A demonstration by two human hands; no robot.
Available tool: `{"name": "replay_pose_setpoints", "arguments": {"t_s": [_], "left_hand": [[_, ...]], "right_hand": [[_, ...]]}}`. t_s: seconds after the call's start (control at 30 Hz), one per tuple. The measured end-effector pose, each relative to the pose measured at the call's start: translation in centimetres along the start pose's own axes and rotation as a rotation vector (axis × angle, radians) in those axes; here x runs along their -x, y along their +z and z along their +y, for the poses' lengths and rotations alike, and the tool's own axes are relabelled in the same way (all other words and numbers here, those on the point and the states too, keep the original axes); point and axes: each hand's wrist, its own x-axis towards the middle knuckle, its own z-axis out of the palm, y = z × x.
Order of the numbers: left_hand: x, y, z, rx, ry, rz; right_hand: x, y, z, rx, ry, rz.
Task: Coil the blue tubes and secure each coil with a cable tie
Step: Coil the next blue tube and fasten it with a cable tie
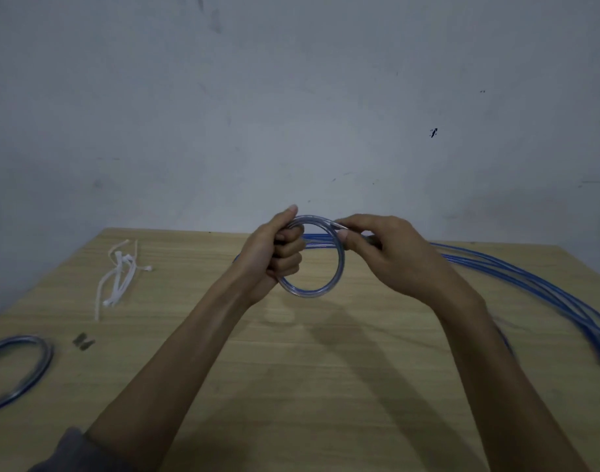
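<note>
Between the two hands, raised above the wooden table (pixel 326 386), a first loop of blue tube (pixel 339 267) has been formed — a single ring, as far as can be seen. The left hand (pixel 278 253) has its fingers curled tight around the ring's left side, thumb laid along the top; the right hand (pixel 380 247) pinches the tube where it crosses at the ring's upper right, thumb and forefinger closed on it. Beyond the right hand, the uncoiled tubes (pixel 530 277) run away in a bundle of several blue lines and sweep toward the table's right edge, so most of the length is judged still to be wound. Well to the left of the left hand, near the table's edge, lies a finished-looking coil (pixel 36 369) — blurred, and whether a tie is on it cannot be told. Farther back on that side lies a loose pile of white cable ties (pixel 120 277), untouched, with a small dark object (pixel 83 342) nearer, too small to identify. By this showing the job is early: perhaps one coil done, one just begun, tying yet to come.
</note>
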Motion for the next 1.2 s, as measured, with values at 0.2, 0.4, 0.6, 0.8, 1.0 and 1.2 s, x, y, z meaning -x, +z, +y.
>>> {"name": "replay_pose_setpoints", "arguments": {"t_s": [0.2,0.4,0.6,0.8,1.0,1.2], "left_hand": [[0.3,0.2,0.4,0.146,-0.041,-0.065],[0.4,0.7,0.2,0.089,-0.086,-0.153],[0.3,0.6,-0.2,0.016,-0.115,-0.172],[0.0,0.8,0.1,0.095,-0.017,0.008],[0.0,0.5,0.8,0.400,0.071,0.107],[0.1,0.3,1.0,0.526,0.111,0.085]], "right_hand": [[-0.3,1.0,0.0,-0.074,0.025,0.096],[-0.3,0.5,-0.2,-0.131,0.071,0.298],[-0.3,0.8,-0.3,-0.101,0.116,0.387],[-0.4,1.6,-0.2,-0.131,0.145,0.246],[-0.5,3.7,-0.9,-0.168,0.103,0.131],[-0.4,5.3,-1.8,-0.313,0.100,0.161]]}}
